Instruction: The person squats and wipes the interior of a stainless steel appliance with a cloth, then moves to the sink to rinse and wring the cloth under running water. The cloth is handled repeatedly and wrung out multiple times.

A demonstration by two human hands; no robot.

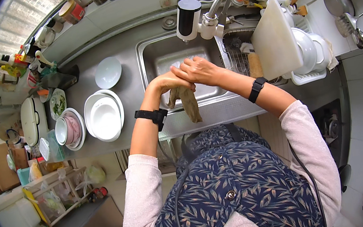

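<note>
A wet-looking brown cloth (190,103) hangs from my two hands over the front part of a stainless steel sink (165,50). My left hand (172,79) is closed around the cloth. Pressed against it from the right, my right hand (198,70) also grips the cloth, its fingers curled beside the left ones. The bunched part of the cloth is hidden inside the hands. Behind them stands a faucet (209,26) with a black and white unit (188,21) attached, its outlet above the sink.
White bowls (104,118), a pale bowl (108,72) and pink bowls (72,128) stand on the steel counter left of the sink. Right of it are a wire basket (234,52), an upright white cutting board (276,39) and a rack (309,76) with dishes.
</note>
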